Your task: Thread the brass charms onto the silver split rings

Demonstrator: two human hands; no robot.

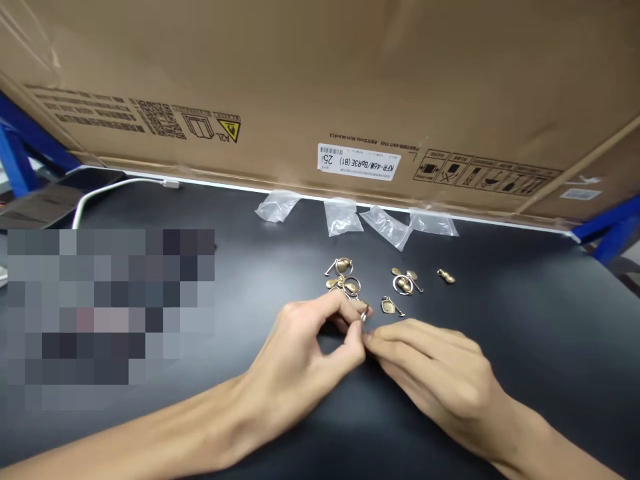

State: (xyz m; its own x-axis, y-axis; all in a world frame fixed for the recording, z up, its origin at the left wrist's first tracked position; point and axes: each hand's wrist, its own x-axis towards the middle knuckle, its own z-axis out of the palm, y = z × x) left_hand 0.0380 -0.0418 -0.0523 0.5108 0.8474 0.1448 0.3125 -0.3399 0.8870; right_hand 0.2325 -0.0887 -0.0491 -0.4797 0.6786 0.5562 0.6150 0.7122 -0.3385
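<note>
My left hand (315,340) is closed in a pinch over the dark table, and a small silvery metal piece (365,313) shows between thumb and forefinger. Touching or almost touching its fingertips is my right hand (435,363), fingers pressed together; what they grip is hidden. Just beyond the left fingers lie keyrings with brass charms (343,267), partly covered by that hand. To the right are another keyring with charms (403,285) and a flat brass charm with a small hammer-like piece (391,306). A gourd-like brass charm (446,276) lies apart.
Several clear plastic bags (343,218) lie along the table's back edge, against a large cardboard box (280,80). At left are a white cable (120,185), a dark flat object (60,197) and a pixelated area. Blue frame posts (20,160) flank the box.
</note>
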